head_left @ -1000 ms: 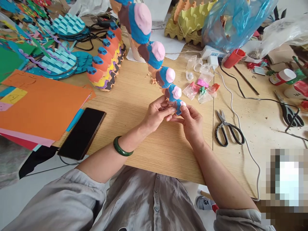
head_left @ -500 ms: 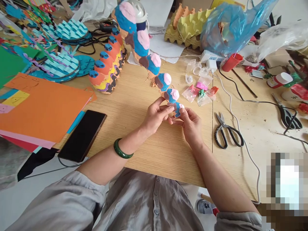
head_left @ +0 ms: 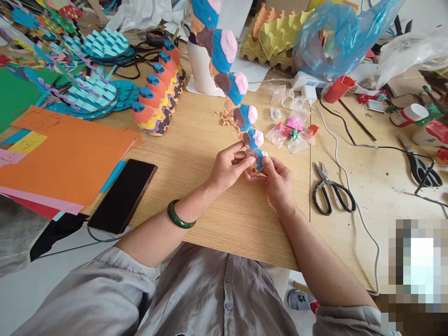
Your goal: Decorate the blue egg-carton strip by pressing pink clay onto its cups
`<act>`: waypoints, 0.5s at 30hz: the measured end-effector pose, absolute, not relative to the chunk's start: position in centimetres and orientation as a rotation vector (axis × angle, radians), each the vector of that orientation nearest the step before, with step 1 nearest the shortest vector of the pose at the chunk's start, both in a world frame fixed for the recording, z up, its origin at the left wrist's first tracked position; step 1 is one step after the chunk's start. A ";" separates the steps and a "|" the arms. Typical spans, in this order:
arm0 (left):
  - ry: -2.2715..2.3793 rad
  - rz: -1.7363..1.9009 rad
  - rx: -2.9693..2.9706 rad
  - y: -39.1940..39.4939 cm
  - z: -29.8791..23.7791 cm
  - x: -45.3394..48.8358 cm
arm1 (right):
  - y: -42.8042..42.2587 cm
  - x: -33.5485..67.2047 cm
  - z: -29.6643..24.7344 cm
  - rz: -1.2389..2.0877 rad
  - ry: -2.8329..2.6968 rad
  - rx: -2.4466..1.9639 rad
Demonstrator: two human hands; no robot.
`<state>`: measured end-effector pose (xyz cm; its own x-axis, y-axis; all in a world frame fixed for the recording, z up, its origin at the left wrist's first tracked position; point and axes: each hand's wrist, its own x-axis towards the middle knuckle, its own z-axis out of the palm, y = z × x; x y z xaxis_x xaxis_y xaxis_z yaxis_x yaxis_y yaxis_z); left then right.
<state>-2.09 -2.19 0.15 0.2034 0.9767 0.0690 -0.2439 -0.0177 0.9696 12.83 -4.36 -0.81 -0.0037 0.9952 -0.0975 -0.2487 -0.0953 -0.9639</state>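
Note:
A long strip of egg carton (head_left: 221, 58) stretches up and away from my hands, its bumps covered in blue, pink and brown clay over orange card. My left hand (head_left: 229, 165) pinches the near end from the left, thumb on top. On the right side of that same end, my right hand (head_left: 278, 179) grips it with the thumb beside a pink lump. The fingers below the strip are partly hidden. The strip's far end runs out of the top of the view. Orange crumbs (head_left: 229, 120) lie on the table beneath it.
Black-handled scissors (head_left: 325, 186) lie to the right, below clay in small plastic bags (head_left: 294, 133). A phone (head_left: 122, 196) and orange paper (head_left: 66, 158) are at left. Behind stand another painted carton strip (head_left: 157, 93), a white cup (head_left: 203, 70) and yellow egg trays (head_left: 280, 37).
The strip's far end has swung right and nearer, uncovering more of the white cup and the crumbs. Both hands keep their hold at the near end.

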 end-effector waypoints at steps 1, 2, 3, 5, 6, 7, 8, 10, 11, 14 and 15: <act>0.853 1.190 1.139 -2.2 0.2 -2.1 | -4.3 12.9 -0.8 1.387 -0.966 -1.094; 0.849 1.190 1.115 -2.3 0.2 -2.0 | -4.3 12.9 -0.8 1.392 -0.959 -1.095; 0.842 1.190 1.084 -2.3 0.4 -1.9 | -4.2 12.9 -0.7 1.396 -0.946 -1.096; 0.827 1.193 1.001 -2.4 0.6 -1.8 | -4.2 12.9 -0.7 1.399 -0.915 -1.093; 0.828 1.195 0.953 -2.4 0.8 -1.7 | -4.1 12.8 -0.6 1.399 -0.904 -1.092; 0.833 1.198 0.902 -2.4 0.9 -1.7 | -4.1 12.8 -0.6 1.398 -0.896 -1.090; 0.845 1.202 0.852 -2.4 1.0 -1.7 | -4.1 12.8 -0.6 1.396 -0.892 -1.087; 0.874 1.183 0.785 -2.4 1.2 -1.6 | -4.1 12.7 -0.7 1.393 -0.884 -1.077; 0.884 1.154 0.777 -2.3 1.2 -1.6 | -4.2 12.7 -0.7 1.391 -0.882 -1.072; 0.892 1.045 0.800 -2.3 1.1 -1.6 | -4.2 12.7 -0.8 1.391 -0.892 -1.072; 0.894 1.025 0.808 -2.3 1.0 -1.6 | -4.3 12.6 -0.8 1.393 -0.900 -1.081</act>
